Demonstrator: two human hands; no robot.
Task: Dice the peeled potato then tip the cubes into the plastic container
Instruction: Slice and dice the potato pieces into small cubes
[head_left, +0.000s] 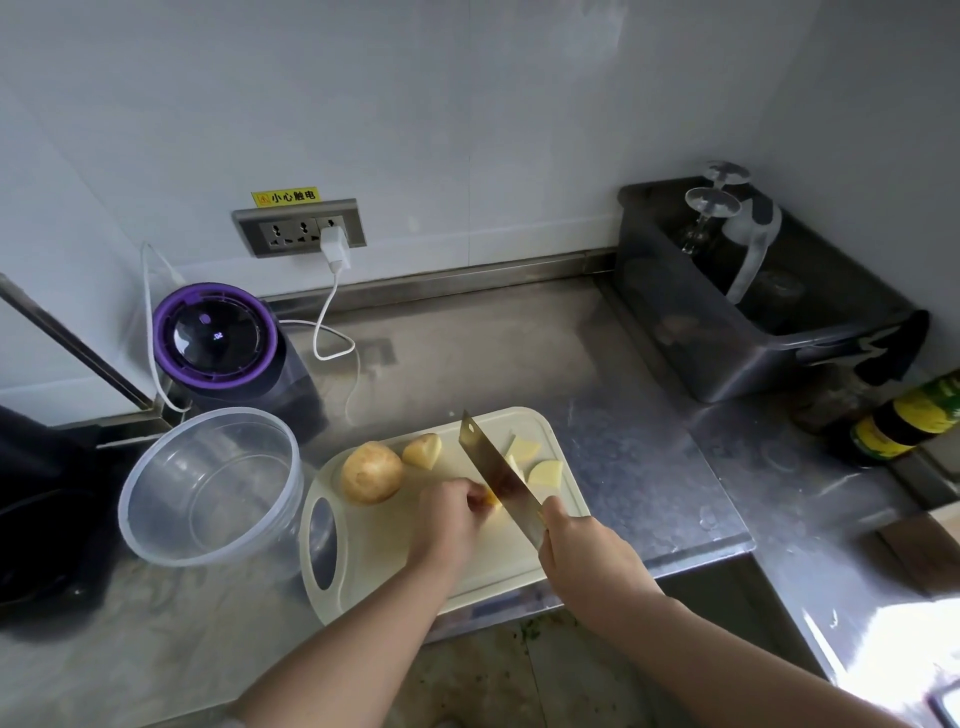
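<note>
A pale cutting board (395, 540) lies on the steel counter. On it sit a round potato half (371, 472), a smaller chunk (422, 451) and a few cut pieces (545, 474) to the right of the blade. My left hand (449, 519) holds a small potato piece (491, 500) against the board with curled fingers. My right hand (576, 551) grips the handle of a cleaver (496, 478), whose blade stands right beside my left fingertips, on the piece. A clear plastic container (210, 486) stands to the left of the board, with nothing visible inside.
A purple-topped appliance (218, 338) with a white cable stands behind the container. A dark bin (748, 332) holding upturned glasses sits at the back right, with bottles (904, 421) beside it. The counter's front edge runs just below the board. A dark object sits at far left.
</note>
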